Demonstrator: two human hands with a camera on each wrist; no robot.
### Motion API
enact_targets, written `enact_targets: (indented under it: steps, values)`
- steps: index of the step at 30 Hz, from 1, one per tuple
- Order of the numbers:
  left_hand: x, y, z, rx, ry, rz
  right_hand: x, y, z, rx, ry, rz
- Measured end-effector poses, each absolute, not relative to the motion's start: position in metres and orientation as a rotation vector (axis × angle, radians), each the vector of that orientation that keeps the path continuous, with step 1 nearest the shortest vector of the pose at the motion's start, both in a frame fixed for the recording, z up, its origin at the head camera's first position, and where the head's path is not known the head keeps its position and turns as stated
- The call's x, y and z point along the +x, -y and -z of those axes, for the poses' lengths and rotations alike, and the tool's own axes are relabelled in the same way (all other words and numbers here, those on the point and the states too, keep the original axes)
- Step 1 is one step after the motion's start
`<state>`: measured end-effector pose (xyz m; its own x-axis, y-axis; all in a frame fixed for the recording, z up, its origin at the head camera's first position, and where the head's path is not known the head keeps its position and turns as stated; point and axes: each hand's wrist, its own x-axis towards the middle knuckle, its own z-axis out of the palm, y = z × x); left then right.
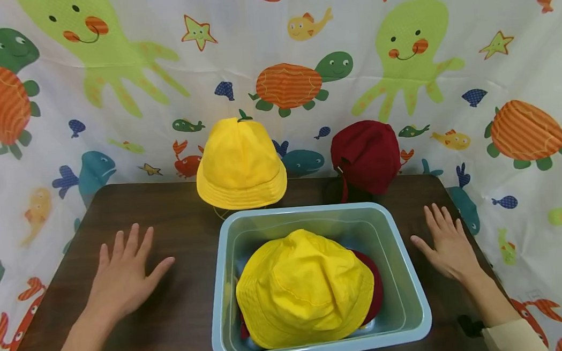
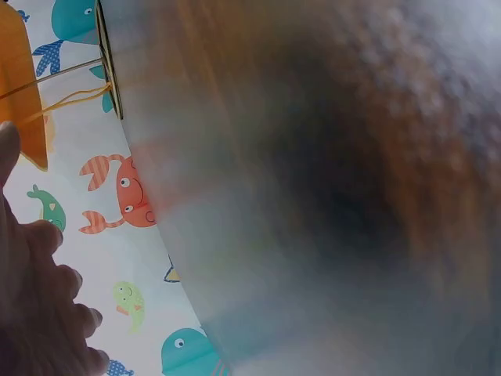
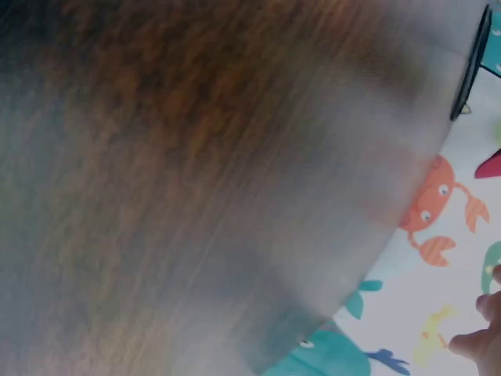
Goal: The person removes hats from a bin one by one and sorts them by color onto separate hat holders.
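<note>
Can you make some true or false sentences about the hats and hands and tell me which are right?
1. A yellow hat lies in the blue tub. True.
2. The left hand is holding something. False: it is spread and holds nothing.
3. Behind the tub, a red cap is right of another yellow hat. True.
4. The right hand is inside the tub. False: it is outside, to the tub's right.

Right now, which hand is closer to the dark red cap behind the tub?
Right. The right hand is in front and to the right of the dark red cap; the left hand is farther, left of the blue tub.
</note>
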<state>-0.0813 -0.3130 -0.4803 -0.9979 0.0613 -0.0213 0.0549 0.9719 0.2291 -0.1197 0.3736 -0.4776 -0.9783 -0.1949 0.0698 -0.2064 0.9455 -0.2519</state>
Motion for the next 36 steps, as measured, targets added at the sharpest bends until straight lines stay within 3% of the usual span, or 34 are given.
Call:
enact_targets:
  steps: [36]
  values:
    - [-0.056,0.284,0.425,0.247,-3.173,-0.271,-0.1,-0.343,0.394,0.518,2.856,-0.379]
